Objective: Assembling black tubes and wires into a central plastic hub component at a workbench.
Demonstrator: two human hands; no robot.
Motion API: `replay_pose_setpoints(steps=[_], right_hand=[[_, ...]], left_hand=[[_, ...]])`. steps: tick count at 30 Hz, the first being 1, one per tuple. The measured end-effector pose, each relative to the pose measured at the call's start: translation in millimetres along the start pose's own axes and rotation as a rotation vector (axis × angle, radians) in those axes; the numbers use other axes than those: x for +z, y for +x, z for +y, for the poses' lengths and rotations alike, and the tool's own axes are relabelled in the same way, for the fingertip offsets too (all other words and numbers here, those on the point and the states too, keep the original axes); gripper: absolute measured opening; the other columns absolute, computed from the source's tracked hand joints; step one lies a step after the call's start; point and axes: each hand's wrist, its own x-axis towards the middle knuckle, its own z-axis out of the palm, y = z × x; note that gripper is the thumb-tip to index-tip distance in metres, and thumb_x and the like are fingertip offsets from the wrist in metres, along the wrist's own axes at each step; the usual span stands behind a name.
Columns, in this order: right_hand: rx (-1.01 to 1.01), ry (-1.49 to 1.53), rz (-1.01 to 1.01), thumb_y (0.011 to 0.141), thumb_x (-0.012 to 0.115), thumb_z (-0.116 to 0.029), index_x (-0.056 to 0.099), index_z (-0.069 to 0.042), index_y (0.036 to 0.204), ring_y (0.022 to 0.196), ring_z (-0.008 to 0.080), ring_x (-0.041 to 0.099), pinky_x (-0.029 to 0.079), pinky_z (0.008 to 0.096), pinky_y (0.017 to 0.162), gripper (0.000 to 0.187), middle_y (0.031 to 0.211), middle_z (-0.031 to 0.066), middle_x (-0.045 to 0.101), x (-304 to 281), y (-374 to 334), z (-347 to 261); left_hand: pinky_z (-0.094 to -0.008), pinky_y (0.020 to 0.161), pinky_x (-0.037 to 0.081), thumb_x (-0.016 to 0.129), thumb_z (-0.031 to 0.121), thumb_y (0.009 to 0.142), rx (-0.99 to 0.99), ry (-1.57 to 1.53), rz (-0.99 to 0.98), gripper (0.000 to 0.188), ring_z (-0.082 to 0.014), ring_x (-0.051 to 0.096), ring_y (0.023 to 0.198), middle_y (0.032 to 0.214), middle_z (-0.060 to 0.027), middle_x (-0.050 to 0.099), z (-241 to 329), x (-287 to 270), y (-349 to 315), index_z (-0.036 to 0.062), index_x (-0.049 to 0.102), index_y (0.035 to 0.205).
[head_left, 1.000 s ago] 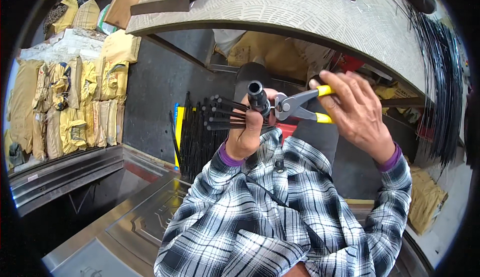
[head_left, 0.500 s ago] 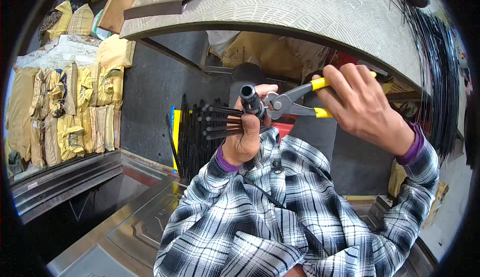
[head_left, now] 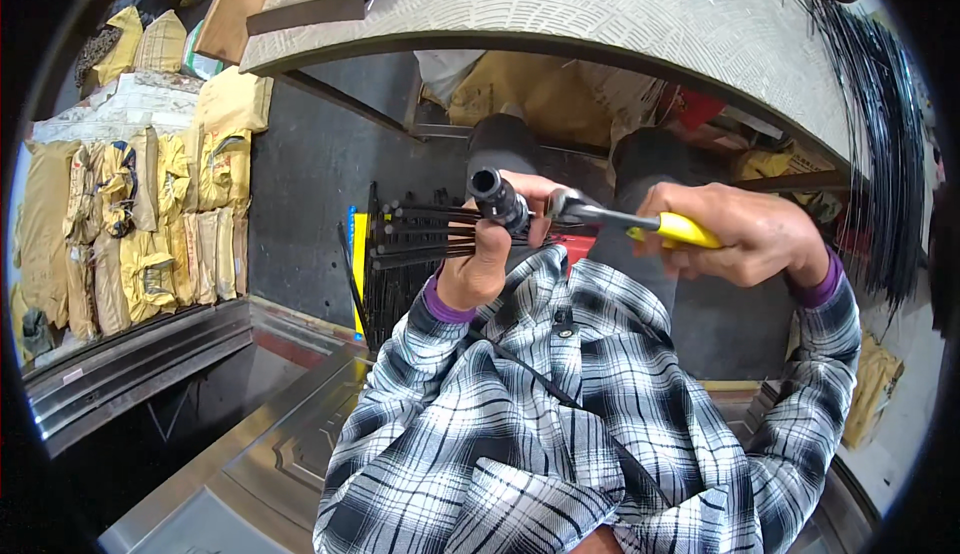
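Observation:
My left hand (head_left: 478, 272) is closed around a black tubular fitting (head_left: 490, 188), its round open end facing up. Several thin black rods (head_left: 420, 229) stick out from it toward the left. Fingers of my right hand (head_left: 745, 234) wrap the yellow handles of a pair of end-cutting pliers (head_left: 605, 216). Their grey head is close beside the fitting, near the fingertips of my left hand; whether it touches is not clear. The pliers show nearly edge-on, so their jaws are hard to make out.
Ahead stands a workbench (head_left: 560, 14) with a patterned pale top. More black rods (head_left: 395, 289) stand by a yellow strip at my left. Long dark wires (head_left: 880, 134) hang off the bench's right end. Stacked yellow-brown packages (head_left: 150, 224) lie far left.
My right hand has lowered and turned over, swinging the pliers from a flat view to nearly edge-on. The fitting has shifted slightly left in my left hand.

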Motion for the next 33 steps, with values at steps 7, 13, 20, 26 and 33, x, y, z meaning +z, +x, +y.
replay_pose_setpoints(steps=[7, 13, 20, 26, 33], right_hand=[[0.009, -0.167, -0.074, 0.067, 0.052, 0.005, 0.044, -0.002, 0.095, 0.064, 0.0195, 0.06, 0.046, 0.0313, 0.056, 0.03, 0.078, 0.0083, 0.056, -18.8, -6.6, -13.9], [-0.13, -0.271, -0.021, 0.069, 0.057, 0.002, 0.044, -0.002, 0.096, 0.074, 0.0304, 0.058, 0.044, 0.0357, 0.062, 0.03, 0.084, 0.0125, 0.056, -13.9, 8.7, 0.4], [0.087, -0.947, 0.76, 0.073, 0.066, -0.019, 0.048, -0.005, 0.097, 0.079, 0.0332, 0.055, 0.045, 0.0379, 0.066, 0.033, 0.094, 0.0129, 0.054, -63.1, 13.5, 36.2], [0.056, -1.387, 1.144, 0.073, 0.065, -0.027, 0.049, -0.006, 0.093, 0.085, 0.0242, 0.056, 0.046, 0.0364, 0.071, 0.033, 0.092, 0.0089, 0.054, -101.9, 33.3, 101.1], [-0.451, -0.152, 0.6, 0.074, 0.066, -0.038, 0.059, -0.001, 0.097, 0.085, 0.0274, 0.059, 0.049, 0.035, 0.073, 0.044, 0.089, 0.0104, 0.06, 91.1, 69.0, 99.3]], left_hand=[[-0.0271, 0.061, 0.041, 0.034, 0.062, 0.082, -0.005, 0.101, 0.03, 0.067, -0.0127, 0.048, 0.064, 0.072, -0.0069, 0.05, -0.5, 10.9, -1.7, -0.0016, 0.043, 0.1], [-0.025, 0.059, 0.041, 0.03, 0.065, 0.082, -0.036, 0.189, 0.099, 0.074, -0.0103, 0.048, 0.061, 0.069, -0.0038, 0.051, 1.4, 12.2, -1.2, -0.0039, 0.045, 0.104], [-0.0293, 0.072, 0.041, 0.022, 0.05, 0.093, 0.144, 0.191, 0.545, 0.065, -0.0135, 0.053, 0.07, 0.072, -0.0066, 0.058, -37.4, -1.5, 5.5, -0.006, 0.045, 0.115], [-0.0276, 0.056, 0.044, 0.021, 0.061, 0.088, 0.258, 0.01, 0.562, 0.074, -0.0144, 0.053, 0.058, 0.064, -0.0056, 0.055, -10.0, -7.7, 12.3, -0.0051, 0.048, 0.108], [-0.0251, 0.053, 0.038, 0.032, 0.056, 0.089, 0.348, -0.693, 0.774, 0.06, -0.0128, 0.04, 0.055, 0.063, -0.0021, 0.044, 5.1, -69.5, 36.7, 0.0015, 0.051, 0.106]])
